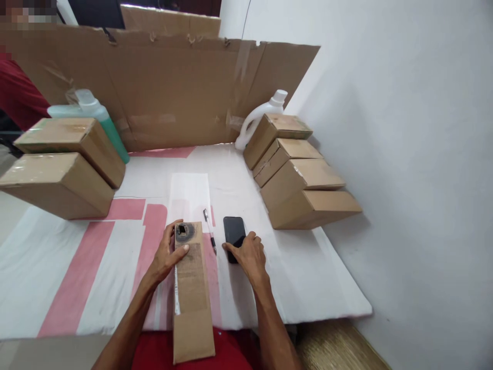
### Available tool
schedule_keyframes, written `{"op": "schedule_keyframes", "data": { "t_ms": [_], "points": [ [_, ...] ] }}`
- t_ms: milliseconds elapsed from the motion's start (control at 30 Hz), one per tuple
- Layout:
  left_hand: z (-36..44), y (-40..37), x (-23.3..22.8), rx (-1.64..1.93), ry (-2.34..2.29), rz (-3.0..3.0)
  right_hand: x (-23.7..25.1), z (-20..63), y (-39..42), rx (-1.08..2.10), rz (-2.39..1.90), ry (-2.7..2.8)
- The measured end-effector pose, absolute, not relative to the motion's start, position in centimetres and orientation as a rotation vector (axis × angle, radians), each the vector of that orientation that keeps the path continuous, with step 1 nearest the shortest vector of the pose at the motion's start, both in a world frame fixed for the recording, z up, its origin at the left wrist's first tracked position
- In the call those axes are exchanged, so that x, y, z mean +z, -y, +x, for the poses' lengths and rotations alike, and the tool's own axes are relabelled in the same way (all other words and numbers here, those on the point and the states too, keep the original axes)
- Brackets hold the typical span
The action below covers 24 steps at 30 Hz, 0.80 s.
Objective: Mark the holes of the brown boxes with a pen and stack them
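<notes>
A long, narrow cardboard box point(192, 293) lies lengthwise in front of me, its near end sticking out past the table edge over my lap. At its far end is a small square hole point(182, 231) ringed by dark scribble. My left hand point(171, 252) grips this box near the hole, thumb on top and fingers along the left side. A black smartphone point(234, 231) lies face up on the table. My right hand point(248, 252) grasps it across its lower half, thumb at the left edge and fingers at the right. Between box and phone lies a pen point(210, 231).
Several cardboard boxes point(308, 205) line the right side before a white bottle point(265, 110). Two boxes point(65, 180) and a bottle of green liquid point(110, 131) stand left. A cardboard panel point(177, 92) closes the back; a wall point(416, 154) rises right. A red sleeve point(19, 97) shows far left.
</notes>
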<state>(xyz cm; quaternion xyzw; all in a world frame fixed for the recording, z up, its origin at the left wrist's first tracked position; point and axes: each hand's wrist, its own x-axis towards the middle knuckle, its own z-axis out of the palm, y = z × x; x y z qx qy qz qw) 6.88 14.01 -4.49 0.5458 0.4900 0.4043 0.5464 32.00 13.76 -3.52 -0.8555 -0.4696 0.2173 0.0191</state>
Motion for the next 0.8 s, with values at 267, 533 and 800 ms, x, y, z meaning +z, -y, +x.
{"op": "schedule_keyframes", "data": {
  "t_ms": [267,533,800],
  "points": [
    [6.9,-14.1,-4.5,0.957,-1.144,1.288,-4.4,31.7,-13.1,0.656,-2.436,1.339],
    [6.8,-14.1,-4.4,0.964,-1.148,1.303,-4.6,31.8,-12.1,1.008,-1.957,1.279],
    [6.9,-14.2,-4.9,0.995,-1.129,1.284,2.9,30.3,-9.2,1.807,-0.957,0.515]
  ]
}}
